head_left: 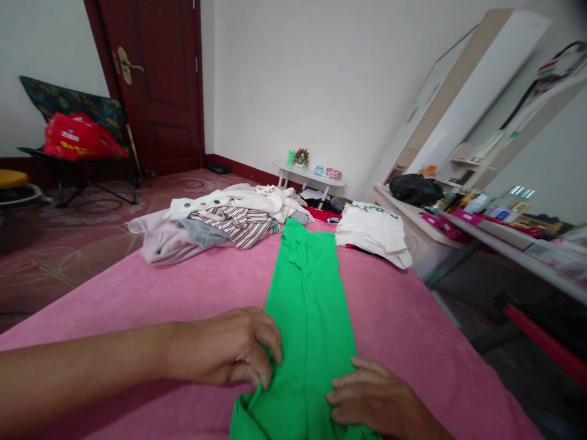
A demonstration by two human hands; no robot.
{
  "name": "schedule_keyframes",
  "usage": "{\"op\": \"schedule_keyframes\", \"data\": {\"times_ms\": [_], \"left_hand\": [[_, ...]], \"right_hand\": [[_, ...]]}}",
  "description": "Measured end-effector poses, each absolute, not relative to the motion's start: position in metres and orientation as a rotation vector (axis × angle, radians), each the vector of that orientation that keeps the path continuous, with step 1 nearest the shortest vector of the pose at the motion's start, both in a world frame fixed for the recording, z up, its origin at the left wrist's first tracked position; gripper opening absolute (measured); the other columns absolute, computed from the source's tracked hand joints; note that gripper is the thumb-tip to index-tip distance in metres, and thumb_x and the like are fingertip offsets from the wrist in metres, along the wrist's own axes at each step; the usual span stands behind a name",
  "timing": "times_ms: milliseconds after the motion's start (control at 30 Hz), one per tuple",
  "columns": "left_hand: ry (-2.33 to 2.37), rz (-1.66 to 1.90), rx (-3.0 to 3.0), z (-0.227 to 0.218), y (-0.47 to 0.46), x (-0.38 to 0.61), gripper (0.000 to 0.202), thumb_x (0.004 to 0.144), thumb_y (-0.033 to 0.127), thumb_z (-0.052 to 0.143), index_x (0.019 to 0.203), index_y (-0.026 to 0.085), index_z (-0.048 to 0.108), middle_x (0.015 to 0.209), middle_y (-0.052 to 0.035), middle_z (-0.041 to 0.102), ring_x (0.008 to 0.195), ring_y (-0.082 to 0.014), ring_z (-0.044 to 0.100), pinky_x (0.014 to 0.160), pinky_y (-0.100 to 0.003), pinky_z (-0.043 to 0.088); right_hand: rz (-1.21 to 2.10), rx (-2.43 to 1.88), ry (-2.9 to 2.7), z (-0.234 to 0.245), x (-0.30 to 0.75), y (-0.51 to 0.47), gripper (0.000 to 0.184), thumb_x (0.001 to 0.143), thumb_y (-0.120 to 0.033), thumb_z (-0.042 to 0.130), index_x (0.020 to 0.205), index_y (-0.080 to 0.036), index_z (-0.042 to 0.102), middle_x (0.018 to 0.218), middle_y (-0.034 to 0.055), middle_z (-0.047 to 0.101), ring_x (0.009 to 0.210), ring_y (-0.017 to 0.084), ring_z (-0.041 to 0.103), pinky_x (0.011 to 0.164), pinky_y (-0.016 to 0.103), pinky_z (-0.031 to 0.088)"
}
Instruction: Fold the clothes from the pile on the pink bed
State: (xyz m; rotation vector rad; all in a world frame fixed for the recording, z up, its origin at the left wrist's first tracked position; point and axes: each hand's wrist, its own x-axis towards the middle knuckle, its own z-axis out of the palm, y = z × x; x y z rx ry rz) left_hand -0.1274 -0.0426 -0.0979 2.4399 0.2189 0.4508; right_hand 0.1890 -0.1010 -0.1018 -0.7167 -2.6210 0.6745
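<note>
A bright green shirt (306, 305) lies lengthwise on the pink bed cover (215, 284), its sides folded in to make a long narrow strip. Loose folds show at its far end, and the near end bunches up at the bottom of the view. My left hand (233, 348) pinches the shirt's left edge between thumb and fingers. On the opposite edge rests my right hand (373, 397), fingers stretched out over the cloth without gripping it.
Beyond the shirt, a loose heap of clothes (220, 220) lies left and folded white shirts (373, 232) lie right. A cluttered dressing table (458, 235) stands along the right. A folding chair (73, 95) holds a red bag (80, 137) near the door (158, 85).
</note>
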Motion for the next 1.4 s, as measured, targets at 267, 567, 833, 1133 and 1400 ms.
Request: {"op": "schedule_keyframes", "data": {"times_ms": [267,567,833,1133,1400], "left_hand": [[0.986,0.920,1.133,-0.095,0.066,-0.087,0.027,0.070,0.036,0.068,0.086,0.014,0.064,0.078,-0.0051,0.068,0.068,-0.0162,0.062,0.066,-0.027,0.049],[0.853,0.730,1.114,-0.129,0.051,-0.092,0.050,0.052,0.039,0.082,0.092,0.013,0.067,0.091,-0.0067,0.071,0.079,-0.0180,0.066,0.070,-0.025,0.050],[0.856,0.206,1.245,-0.117,-0.002,-0.126,0.040,0.067,0.051,0.070,0.080,0.014,0.062,0.067,-0.0046,0.068,0.055,-0.0150,0.065,0.052,-0.024,0.051],[1.069,0.841,1.621,-0.142,0.053,-0.130,0.058,0.063,0.030,0.072,0.112,0.018,0.042,0.068,0.0036,0.060,0.049,-0.0115,0.057,0.047,-0.022,0.045],[1.002,1.017,1.684,-0.151,0.055,-0.115,0.042,0.077,0.037,0.061,0.111,0.014,0.060,0.076,-0.0024,0.062,0.055,-0.0105,0.051,0.052,-0.021,0.040]], "right_hand": [[1.280,-1.157,-1.220,-0.074,0.171,0.028,0.032,0.069,-0.044,0.069,0.091,-0.020,0.069,0.103,0.0069,0.070,0.102,0.025,0.063,0.086,0.038,0.051],[1.356,-1.229,-1.199,-0.129,0.163,0.021,0.044,0.056,-0.035,0.079,0.095,-0.017,0.067,0.096,0.0081,0.072,0.089,0.027,0.067,0.089,0.043,0.049],[1.763,-1.373,-1.451,-0.100,0.179,-0.061,0.043,0.070,-0.053,0.068,0.087,-0.014,0.067,0.083,0.0085,0.071,0.070,0.019,0.067,0.068,0.030,0.053],[1.388,-1.586,-1.302,-0.101,0.208,0.044,0.033,0.072,-0.047,0.068,0.084,-0.017,0.059,0.073,0.0034,0.065,0.056,0.011,0.061,0.052,0.022,0.049],[1.240,-1.331,-1.263,-0.134,0.196,0.061,0.050,0.070,-0.038,0.070,0.115,-0.023,0.055,0.064,-0.0052,0.058,0.048,0.008,0.051,0.044,0.017,0.040]]}}
